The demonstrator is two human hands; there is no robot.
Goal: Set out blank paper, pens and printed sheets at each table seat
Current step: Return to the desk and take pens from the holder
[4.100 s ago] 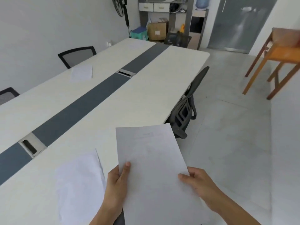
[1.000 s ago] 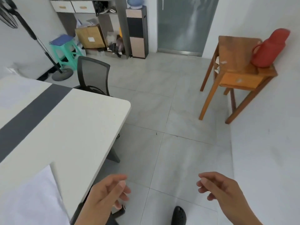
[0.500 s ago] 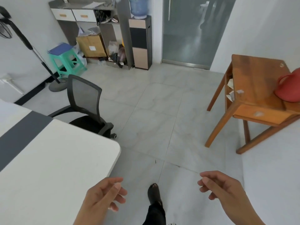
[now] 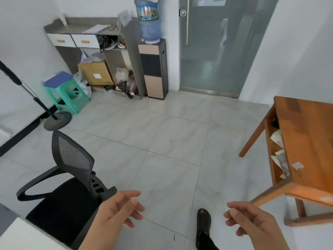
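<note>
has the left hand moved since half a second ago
Yes. The left hand has gone forward past the corner of the white table and is now level with the black chair.

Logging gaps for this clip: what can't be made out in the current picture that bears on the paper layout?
Head view only:
Meeting table: only a corner shows, cut by the bottom-left edge; seats' sheets and pens unseen.
Papers on the grey cabinet: too small to tell printed from blank.
Wooden table: cut off by the right edge.
Behind the door: blurred by frosted glass.
</note>
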